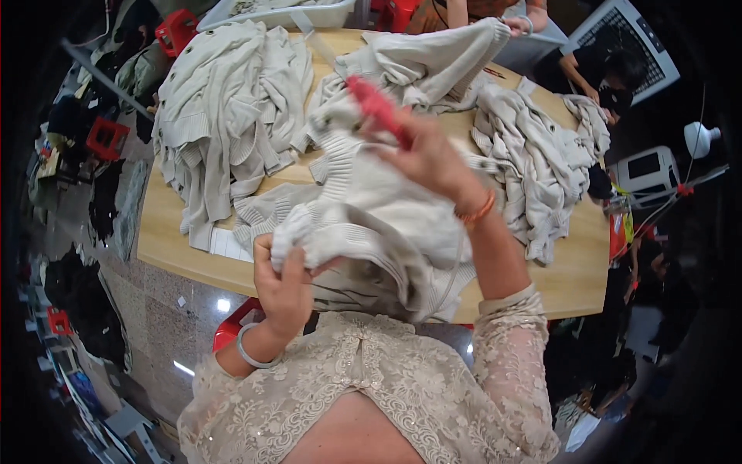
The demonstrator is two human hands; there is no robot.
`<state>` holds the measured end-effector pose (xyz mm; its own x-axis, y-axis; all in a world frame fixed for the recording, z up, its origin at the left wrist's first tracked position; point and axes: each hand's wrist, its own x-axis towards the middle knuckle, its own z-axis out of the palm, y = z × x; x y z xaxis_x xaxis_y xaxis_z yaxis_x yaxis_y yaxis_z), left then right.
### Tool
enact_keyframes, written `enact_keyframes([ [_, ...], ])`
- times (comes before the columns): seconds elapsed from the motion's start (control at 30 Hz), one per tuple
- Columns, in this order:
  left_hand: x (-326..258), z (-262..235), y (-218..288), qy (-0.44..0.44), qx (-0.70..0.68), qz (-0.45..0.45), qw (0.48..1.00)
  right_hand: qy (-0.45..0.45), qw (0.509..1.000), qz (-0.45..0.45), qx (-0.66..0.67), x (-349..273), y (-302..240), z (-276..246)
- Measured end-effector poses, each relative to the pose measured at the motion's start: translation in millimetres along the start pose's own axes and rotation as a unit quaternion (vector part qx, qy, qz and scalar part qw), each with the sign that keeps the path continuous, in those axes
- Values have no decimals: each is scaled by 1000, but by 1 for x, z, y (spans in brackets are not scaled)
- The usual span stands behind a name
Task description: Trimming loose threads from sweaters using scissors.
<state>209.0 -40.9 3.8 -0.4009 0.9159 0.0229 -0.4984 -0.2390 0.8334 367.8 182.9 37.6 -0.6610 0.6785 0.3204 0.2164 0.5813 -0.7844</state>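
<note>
My left hand (282, 286) grips a bunched fold of a cream knitted garment (371, 224) that I hold up over the near edge of a wooden table (182, 240). My right hand (433, 158) is raised above the garment and holds a red-handled tool (379, 108), whose tip points up and left into the knit. I cannot see the tool's working end clearly. A silver bangle sits on my left wrist and an orange band on my right.
Heaps of similar cream knitwear lie at the table's left (224, 116), back (433, 58) and right (541, 162). Another person's hand (522, 23) holds a garment at the far edge. Red stools (176, 31) and dark bundles stand on the stone floor at left.
</note>
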Motion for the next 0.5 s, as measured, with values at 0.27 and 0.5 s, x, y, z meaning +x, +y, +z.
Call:
enact_keyframes([
  [0.27, 2, -38, -35, 54, 8, -179, 982, 85, 967, 240, 13, -125, -26, 152],
  [0.5, 34, -58, 3, 69, 40, -61, 995, 195, 891, 342, -225, -176, 32, 109],
])
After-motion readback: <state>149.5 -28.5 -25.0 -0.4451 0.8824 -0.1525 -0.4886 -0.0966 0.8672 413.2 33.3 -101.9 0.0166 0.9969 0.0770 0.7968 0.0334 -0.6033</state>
